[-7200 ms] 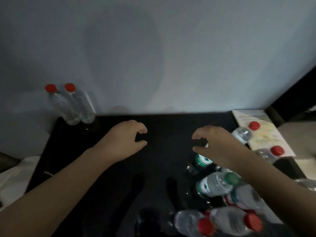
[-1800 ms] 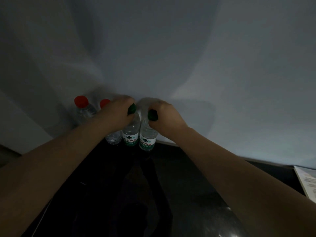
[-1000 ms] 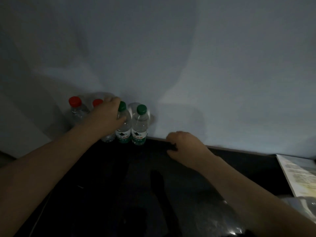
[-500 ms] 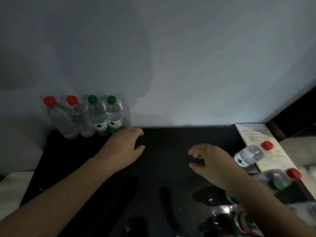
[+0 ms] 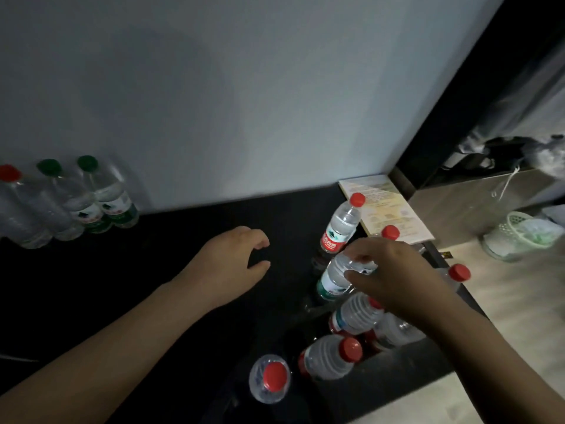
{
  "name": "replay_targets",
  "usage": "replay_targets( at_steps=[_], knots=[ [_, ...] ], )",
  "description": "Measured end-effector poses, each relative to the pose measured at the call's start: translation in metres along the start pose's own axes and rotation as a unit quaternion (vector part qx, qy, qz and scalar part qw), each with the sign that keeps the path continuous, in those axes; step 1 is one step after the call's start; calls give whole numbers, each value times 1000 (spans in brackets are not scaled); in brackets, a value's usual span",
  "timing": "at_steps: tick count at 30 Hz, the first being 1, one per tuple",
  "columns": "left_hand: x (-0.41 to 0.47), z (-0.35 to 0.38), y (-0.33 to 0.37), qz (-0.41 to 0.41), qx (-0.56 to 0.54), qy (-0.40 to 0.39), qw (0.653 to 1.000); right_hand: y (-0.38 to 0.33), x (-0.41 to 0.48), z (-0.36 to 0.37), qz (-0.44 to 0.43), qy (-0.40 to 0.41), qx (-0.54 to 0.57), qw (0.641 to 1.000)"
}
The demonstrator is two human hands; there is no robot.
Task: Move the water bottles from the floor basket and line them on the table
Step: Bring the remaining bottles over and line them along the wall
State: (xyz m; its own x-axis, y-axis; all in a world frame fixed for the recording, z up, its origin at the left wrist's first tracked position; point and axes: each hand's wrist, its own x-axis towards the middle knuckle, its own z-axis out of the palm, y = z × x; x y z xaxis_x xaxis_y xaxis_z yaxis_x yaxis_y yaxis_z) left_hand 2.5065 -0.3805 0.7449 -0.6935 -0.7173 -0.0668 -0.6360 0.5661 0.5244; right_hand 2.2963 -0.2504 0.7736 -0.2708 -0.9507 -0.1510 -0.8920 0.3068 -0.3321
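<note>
We are picking the next bottle: our right hand point(image 5: 394, 276) closes on a green-labelled bottle point(image 5: 334, 278) among the basket bottles right of the table point(image 5: 153, 270). Our left hand point(image 5: 232, 264) hovers open and empty. Next, carry it to the row point(image 5: 70, 203) at the table's back left.

I count three bottles standing in the row against the wall point(image 5: 214, 87): one red-capped bottle point(image 5: 21, 209) and two green-capped bottles point(image 5: 91, 197). Near my right hand point(image 5: 397, 273) I count six red caps point(image 5: 357, 199) in the cluster, plus one green-labelled bottle point(image 5: 333, 278) whose cap is hidden.
</note>
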Motion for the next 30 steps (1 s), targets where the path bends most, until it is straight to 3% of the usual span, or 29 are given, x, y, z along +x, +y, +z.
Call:
replay_targets(
  at_steps=[13,24,30],
  knots=[
    [35,65,85,27,29,-54,998,112,-42,-8,42,11,62,997],
    [101,105,124,36,98,-105,989,151,-61,-3,69,34,106,991],
    [117,121,129,49,128,-118,984,159,-64,8,69,9,108,992]
  ],
)
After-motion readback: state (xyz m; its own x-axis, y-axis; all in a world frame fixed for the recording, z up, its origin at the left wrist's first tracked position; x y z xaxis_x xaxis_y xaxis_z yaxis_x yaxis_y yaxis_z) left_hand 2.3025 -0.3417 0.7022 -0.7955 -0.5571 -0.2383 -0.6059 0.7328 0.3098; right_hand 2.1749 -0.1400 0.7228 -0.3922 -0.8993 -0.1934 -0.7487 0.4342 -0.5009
